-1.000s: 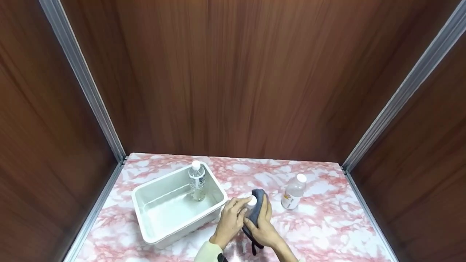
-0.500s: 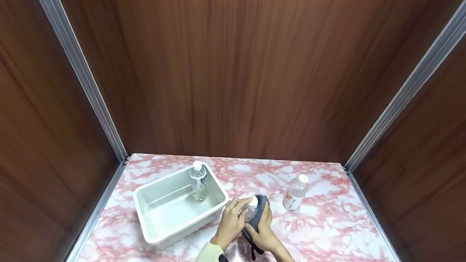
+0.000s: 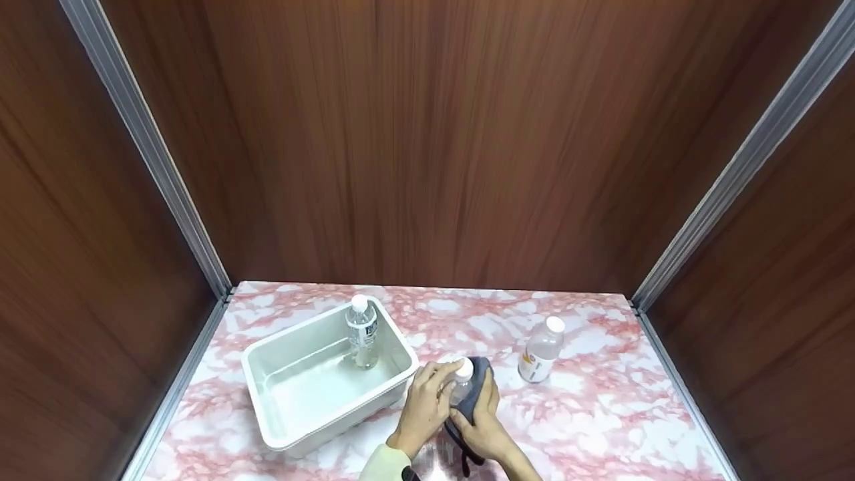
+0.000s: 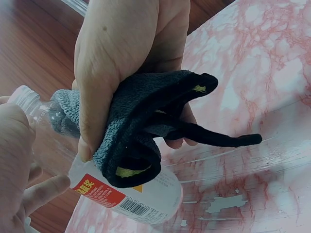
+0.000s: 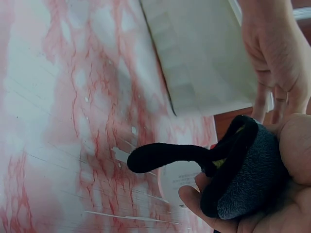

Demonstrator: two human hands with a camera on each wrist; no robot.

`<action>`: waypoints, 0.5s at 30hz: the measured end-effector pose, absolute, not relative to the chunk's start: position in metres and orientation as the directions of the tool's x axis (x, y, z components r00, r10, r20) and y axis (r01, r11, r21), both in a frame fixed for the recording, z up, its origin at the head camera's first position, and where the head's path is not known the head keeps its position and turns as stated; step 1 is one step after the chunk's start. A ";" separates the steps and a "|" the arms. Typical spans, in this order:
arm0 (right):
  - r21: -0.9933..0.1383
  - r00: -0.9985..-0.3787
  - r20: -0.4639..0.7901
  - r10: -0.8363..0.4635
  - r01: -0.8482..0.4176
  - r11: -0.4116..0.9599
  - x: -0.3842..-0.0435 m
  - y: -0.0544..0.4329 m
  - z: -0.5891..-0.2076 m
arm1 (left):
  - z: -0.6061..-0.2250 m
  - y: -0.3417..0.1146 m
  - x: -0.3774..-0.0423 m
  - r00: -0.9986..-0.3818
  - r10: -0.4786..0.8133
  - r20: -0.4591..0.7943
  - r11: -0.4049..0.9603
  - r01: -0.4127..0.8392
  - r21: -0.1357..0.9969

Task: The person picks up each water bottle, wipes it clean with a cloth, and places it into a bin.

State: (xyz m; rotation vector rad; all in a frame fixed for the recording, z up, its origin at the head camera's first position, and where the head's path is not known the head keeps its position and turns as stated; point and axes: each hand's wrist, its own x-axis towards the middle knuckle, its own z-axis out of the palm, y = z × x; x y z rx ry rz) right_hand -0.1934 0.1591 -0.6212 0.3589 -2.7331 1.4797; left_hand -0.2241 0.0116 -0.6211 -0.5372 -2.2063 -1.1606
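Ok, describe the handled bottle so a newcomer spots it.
On the pink marbled table, find the pale rectangular plastic bin. Just right of it, a clear, white-capped plastic bottle touches a fuzzy grey cloth; it is the only bottle being held.

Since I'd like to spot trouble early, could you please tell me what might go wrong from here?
The left hand holds the bottle near its white cap, so the bottle might twist or slip while the right hand grips the cloth against it. The cloth's black strap sticks out and could snag. The bin is close beside the left hand, which might bump it.
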 end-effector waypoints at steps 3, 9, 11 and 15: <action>-0.819 -0.973 0.127 -0.192 -0.212 0.533 -0.193 0.159 -0.622 | -0.621 0.011 -0.224 -0.751 0.080 0.655 0.531 0.588 0.610; -0.809 -0.973 0.140 -0.186 -0.221 0.545 -0.194 0.160 -0.625 | -0.621 0.012 -0.224 -0.745 0.078 0.662 0.535 0.592 0.603; -0.809 -0.973 0.139 -0.185 -0.219 0.545 -0.194 0.160 -0.626 | -0.620 0.012 -0.224 -0.744 0.077 0.664 0.536 0.592 0.602; -0.810 -0.974 0.130 -0.183 -0.211 0.547 -0.194 0.160 -0.627 | -0.621 0.013 -0.224 -0.739 0.070 0.670 0.542 0.592 0.596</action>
